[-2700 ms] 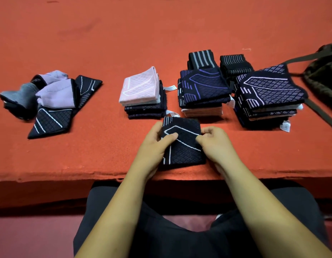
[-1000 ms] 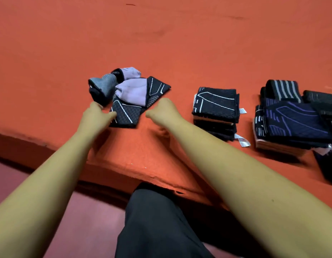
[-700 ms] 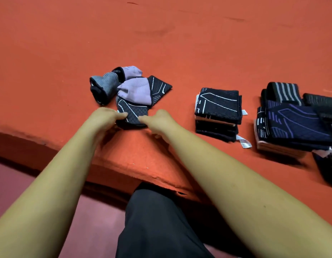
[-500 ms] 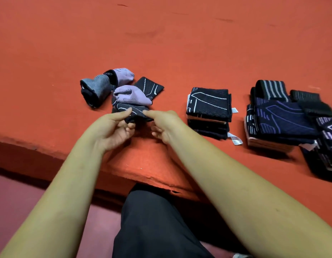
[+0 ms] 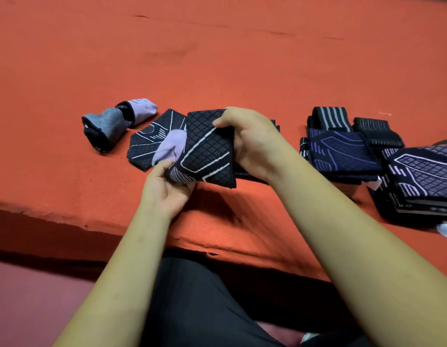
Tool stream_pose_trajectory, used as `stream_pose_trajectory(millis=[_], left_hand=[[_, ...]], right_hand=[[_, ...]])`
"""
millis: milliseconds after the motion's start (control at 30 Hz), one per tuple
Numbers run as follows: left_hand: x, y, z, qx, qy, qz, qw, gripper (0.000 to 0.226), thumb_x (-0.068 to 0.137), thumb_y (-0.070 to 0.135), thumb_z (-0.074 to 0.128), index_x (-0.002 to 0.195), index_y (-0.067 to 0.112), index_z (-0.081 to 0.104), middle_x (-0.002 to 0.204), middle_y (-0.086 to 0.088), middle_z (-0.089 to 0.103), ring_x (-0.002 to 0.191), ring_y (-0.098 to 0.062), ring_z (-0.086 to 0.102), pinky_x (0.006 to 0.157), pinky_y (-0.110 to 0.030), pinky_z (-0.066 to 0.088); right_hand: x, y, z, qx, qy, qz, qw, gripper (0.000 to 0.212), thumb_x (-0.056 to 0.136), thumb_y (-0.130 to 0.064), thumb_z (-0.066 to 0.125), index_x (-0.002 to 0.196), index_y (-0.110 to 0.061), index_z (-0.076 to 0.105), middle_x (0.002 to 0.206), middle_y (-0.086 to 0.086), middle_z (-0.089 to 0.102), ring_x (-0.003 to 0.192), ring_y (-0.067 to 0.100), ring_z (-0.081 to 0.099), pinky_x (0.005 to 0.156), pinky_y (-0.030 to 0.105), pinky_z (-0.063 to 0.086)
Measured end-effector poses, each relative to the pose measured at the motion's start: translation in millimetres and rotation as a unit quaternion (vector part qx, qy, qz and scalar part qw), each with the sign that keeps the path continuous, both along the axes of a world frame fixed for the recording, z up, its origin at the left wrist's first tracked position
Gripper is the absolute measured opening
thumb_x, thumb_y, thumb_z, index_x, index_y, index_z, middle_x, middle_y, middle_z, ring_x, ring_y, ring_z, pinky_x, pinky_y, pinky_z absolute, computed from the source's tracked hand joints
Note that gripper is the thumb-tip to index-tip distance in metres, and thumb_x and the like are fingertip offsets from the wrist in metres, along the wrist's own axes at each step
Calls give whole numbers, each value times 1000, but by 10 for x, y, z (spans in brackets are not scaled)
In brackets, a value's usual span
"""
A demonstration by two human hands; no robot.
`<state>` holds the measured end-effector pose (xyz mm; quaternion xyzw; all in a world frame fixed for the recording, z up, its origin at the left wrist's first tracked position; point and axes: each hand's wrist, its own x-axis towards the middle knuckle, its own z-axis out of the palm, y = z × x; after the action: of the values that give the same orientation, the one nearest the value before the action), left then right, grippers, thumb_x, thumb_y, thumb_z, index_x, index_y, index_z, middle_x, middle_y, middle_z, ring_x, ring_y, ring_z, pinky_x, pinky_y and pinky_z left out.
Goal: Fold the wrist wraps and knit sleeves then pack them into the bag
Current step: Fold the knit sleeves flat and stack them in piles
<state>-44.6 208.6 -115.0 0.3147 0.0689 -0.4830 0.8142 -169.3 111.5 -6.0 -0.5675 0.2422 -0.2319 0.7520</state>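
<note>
Holding a black sleeve clear of the table, with the fold about to begin

Judging by how things lie, the step in hand is the folding of one more knit piece; the black sleeve (image 5: 207, 151), crossed with white lines, is held in the air above the near part of the orange table (image 5: 217, 58), between the loose pile on the left and the folded stacks on the right.

The right hand (image 5: 252, 141) is curled round the sleeve's right edge, thumb on the far top corner and fingers wrapped behind; the left hand (image 5: 167, 194) pinches the near left corner, thumb on top and fingers curled underneath. A lilac piece (image 5: 171, 146) sits under the left thumb against the sleeve's left edge; whether it is the sleeve's own lining or a separate piece I cannot tell.

The next move probably calls for laying the sleeve flat near the table's edge, squaring its edges, doubling it over, and freeing the lilac piece if it is separate.

Left of the hands, unfolded, lie a second black sleeve (image 5: 144, 144), a grey sleeve (image 5: 106, 126) and a lilac sleeve (image 5: 142, 108); to the right stand a navy stack (image 5: 342, 151), striped wraps (image 5: 327, 118) and a patterned stack (image 5: 423, 176). Folding is well along; packing is not yet begun, and the bag is not clearly in view.
</note>
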Motion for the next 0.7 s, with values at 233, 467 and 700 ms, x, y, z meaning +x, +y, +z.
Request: stream_pose_trajectory(millis=[233, 467, 700], left_hand=[[-328, -32, -37, -36, 7, 57, 998, 39, 74, 2, 52, 110, -3, 65, 114, -21, 70, 99, -34, 71, 89, -48, 57], [-735, -89, -197, 36, -35, 96, 994, 30, 96, -4, 42, 117, -12, 61, 120, -25, 67, 112, -34, 66, 101, -46, 51], [-1113, -68, -344, 164, -270, 93, 944, 25, 101, 5, 45, 98, 6, 70, 89, 3, 77, 83, -6, 70, 81, -23, 52]], right_hand=[[-782, -99, -325, 104, -29, -92, 990, 31, 85, -7, 57, 112, 9, 60, 99, 21, 62, 89, 30, 63, 89, 49, 54], [-1350, 12, -1092, 107, 124, -280, 946, 12, 96, -13, 61, 100, -2, 63, 91, 17, 73, 78, 28, 71, 71, 43, 59], [-1662, -239, -1320, -113, 191, -385, 896, 24, 89, -20, 67, 69, -7, 68, 64, 0, 66, 60, 12, 56, 59, 30, 44]])
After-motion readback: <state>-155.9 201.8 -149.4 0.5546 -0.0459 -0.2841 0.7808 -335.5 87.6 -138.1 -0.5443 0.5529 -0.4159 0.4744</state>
